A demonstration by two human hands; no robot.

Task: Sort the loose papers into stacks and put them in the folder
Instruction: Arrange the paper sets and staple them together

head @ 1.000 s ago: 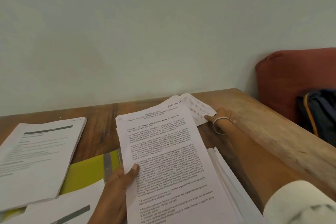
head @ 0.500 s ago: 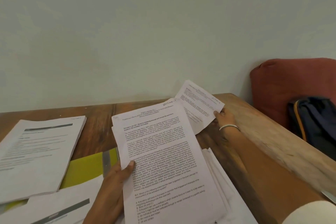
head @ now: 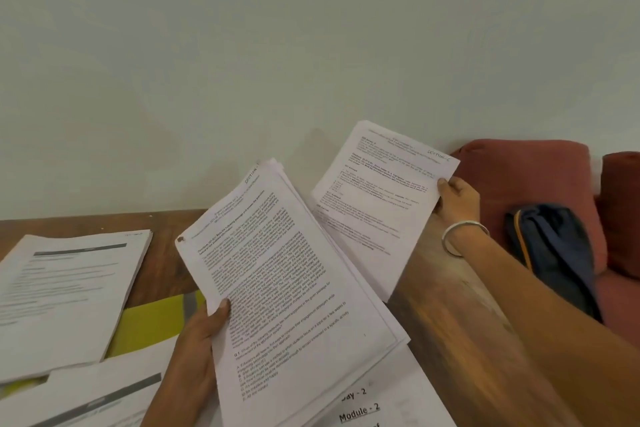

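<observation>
Head view: left hand (head: 197,340) at lower centre, thumb curled over a thick sheaf of printed pages (head: 287,288), lifted and tilted. Right hand (head: 457,198) at right of centre, pinching the edge of a single sheet (head: 377,201) raised against the wall. Yellow folder (head: 152,322) at lower left, partly under a paper stack (head: 65,295) on the wooden table (head: 446,329). Perhaps a dark bag (head: 554,253) at far right, blurred.

At frame centre the left hand (head: 204,329) grips a thick printed stack (head: 287,288) by its left edge, thumb on top. Right of centre, the right hand (head: 457,196) pinches a second sheaf (head: 377,204) raised above the wooden table (head: 450,322). A yellow folder (head: 152,326) lies lower left.
</observation>
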